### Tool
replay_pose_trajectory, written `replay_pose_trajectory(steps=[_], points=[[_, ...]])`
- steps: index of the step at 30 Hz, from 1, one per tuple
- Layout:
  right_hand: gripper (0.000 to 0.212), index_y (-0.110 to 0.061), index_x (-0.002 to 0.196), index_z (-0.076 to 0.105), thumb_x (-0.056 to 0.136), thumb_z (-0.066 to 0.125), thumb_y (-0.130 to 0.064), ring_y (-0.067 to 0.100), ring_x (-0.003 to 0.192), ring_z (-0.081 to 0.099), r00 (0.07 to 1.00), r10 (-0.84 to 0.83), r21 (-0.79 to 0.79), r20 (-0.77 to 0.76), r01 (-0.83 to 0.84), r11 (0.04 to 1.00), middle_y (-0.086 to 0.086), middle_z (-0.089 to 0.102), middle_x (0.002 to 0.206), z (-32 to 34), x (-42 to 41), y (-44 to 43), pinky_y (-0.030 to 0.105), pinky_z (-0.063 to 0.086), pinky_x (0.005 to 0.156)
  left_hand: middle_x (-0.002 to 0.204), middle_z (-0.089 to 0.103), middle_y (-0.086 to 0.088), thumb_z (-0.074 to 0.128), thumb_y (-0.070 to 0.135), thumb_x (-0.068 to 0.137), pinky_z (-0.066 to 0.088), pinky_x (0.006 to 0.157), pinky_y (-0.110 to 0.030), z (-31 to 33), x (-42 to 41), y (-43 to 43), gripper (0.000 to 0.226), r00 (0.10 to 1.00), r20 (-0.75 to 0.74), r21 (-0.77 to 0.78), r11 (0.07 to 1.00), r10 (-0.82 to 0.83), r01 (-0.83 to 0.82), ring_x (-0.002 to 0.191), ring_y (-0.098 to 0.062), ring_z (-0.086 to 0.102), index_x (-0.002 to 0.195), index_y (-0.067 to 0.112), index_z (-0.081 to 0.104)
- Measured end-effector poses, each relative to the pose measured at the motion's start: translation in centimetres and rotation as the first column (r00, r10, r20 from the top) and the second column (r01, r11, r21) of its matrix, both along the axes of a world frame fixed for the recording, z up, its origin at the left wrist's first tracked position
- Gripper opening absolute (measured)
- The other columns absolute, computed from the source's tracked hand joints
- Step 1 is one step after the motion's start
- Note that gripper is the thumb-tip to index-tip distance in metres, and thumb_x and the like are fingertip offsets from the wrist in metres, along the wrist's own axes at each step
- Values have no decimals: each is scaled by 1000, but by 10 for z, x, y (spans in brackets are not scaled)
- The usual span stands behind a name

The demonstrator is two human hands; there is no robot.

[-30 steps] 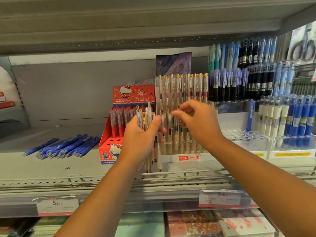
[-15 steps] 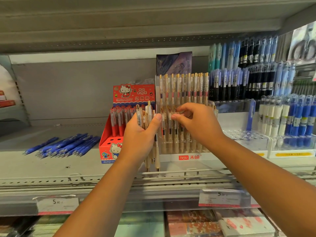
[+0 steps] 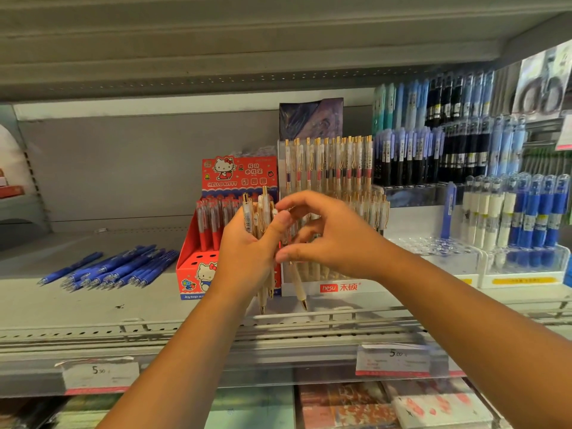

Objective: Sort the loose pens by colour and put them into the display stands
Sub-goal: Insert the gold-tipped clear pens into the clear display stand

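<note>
My left hand (image 3: 247, 252) grips a bundle of cream pens (image 3: 258, 212) with gold clips, held upright in front of the shelf. Their tips hang below my fist, and one pen (image 3: 297, 284) slants off to the right. My right hand (image 3: 334, 239) is right beside the bundle. Its fingers are curved and its thumb and forefinger are spread apart around the pens. No pen is plainly pinched in it. Behind my hands is the clear stand (image 3: 337, 287) with rows of matching cream pens (image 3: 328, 162).
A red cartoon-cat box (image 3: 198, 267) of red pens stands left of the stand. Loose blue pens (image 3: 117, 269) lie on the shelf (image 3: 93, 305) at the left. Stands of blue, black and white pens (image 3: 483, 209) fill the right. A wire rail (image 3: 340, 320) and price tags (image 3: 393, 360) run along the shelf front.
My right hand has drawn back from the stand, moving left and down to the bundle in my left hand, with its fingers spreading. My left hand has stayed almost still.
</note>
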State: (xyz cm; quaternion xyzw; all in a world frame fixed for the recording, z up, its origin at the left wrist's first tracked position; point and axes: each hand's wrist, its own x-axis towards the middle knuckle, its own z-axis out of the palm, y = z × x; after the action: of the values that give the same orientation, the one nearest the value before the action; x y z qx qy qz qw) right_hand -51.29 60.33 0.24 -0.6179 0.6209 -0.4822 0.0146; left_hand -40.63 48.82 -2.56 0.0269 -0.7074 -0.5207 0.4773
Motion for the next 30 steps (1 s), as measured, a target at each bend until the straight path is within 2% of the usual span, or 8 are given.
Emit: replay_pose_trajectory(steps=[4, 7, 12, 16, 19, 22, 26, 30], points=[[55, -28, 118, 57, 74, 82, -7, 29, 70, 69, 999, -38, -32, 5, 38, 999, -1, 61, 98, -4, -3, -1, 40, 61, 67, 80, 74, 13, 61, 47, 81, 53, 56, -15, 0, 0, 1, 25, 1000, 9, 11, 1000, 6, -6, 73, -3, 71, 99, 30, 67], [53, -28, 121, 55, 80, 76, -3, 22, 70, 71, 997, -74, -55, 11, 74, 996, 0, 58, 99, -5, -7, 3, 40, 61, 70, 65, 69, 11, 61, 51, 76, 51, 54, -17, -1, -1, 0, 30, 999, 18, 18, 999, 43, -44, 57, -2, 62, 96, 28, 66], [54, -31, 125, 47, 86, 66, 1, 16, 74, 72, 979, -178, -170, 100, 193, 966, 0, 56, 106, -1, -16, 13, 42, 61, 70, 61, 66, 10, 60, 54, 75, 51, 51, -18, -1, -2, -1, 31, 996, 15, 33, 996, 84, -84, 52, -4, 59, 90, 27, 64], [56, -30, 125, 46, 85, 68, 2, 19, 80, 74, 952, -197, -217, 237, 249, 944, 7, 58, 110, 3, -26, 16, 52, 59, 72, 64, 69, 13, 58, 57, 75, 50, 51, -14, -1, -3, -1, 38, 993, 46, 60, 992, 104, -107, 56, 1, 64, 93, 25, 66], [54, -29, 123, 46, 87, 64, 6, 13, 79, 74, 939, -233, -229, 253, 292, 929, 7, 57, 112, 3, -29, 16, 59, 57, 70, 64, 69, 10, 56, 59, 76, 51, 53, -16, -2, -3, -2, 46, 990, 66, 45, 991, 123, -126, 55, -2, 62, 94, 19, 66], [52, -32, 122, 45, 89, 63, 4, 11, 79, 73, 932, -278, -248, 234, 334, 910, -2, 54, 111, 0, -32, 15, 54, 59, 68, 66, 70, 5, 58, 52, 84, 53, 52, -19, -2, -2, -2, 39, 992, 62, 47, 992, 114, -117, 51, -6, 59, 92, 15, 65], [53, -32, 128, 46, 89, 64, 0, 14, 77, 73, 916, -357, -224, 181, 392, 892, -13, 55, 104, -6, -36, 13, 46, 61, 67, 75, 74, 3, 59, 43, 93, 55, 55, -22, -3, -3, -3, 26, 990, 67, 24, 992, 120, -122, 53, -7, 58, 99, 18, 60], [53, -33, 127, 47, 87, 68, -4, 20, 75, 71, 900, -410, -163, 149, 432, 887, -9, 57, 99, -12, -38, 10, 44, 62, 67, 77, 74, 1, 57, 38, 96, 56, 56, -26, -3, -4, -3, 20, 992, 78, 12, 995, 102, -103, 53, -10, 58, 102, 19, 58]])
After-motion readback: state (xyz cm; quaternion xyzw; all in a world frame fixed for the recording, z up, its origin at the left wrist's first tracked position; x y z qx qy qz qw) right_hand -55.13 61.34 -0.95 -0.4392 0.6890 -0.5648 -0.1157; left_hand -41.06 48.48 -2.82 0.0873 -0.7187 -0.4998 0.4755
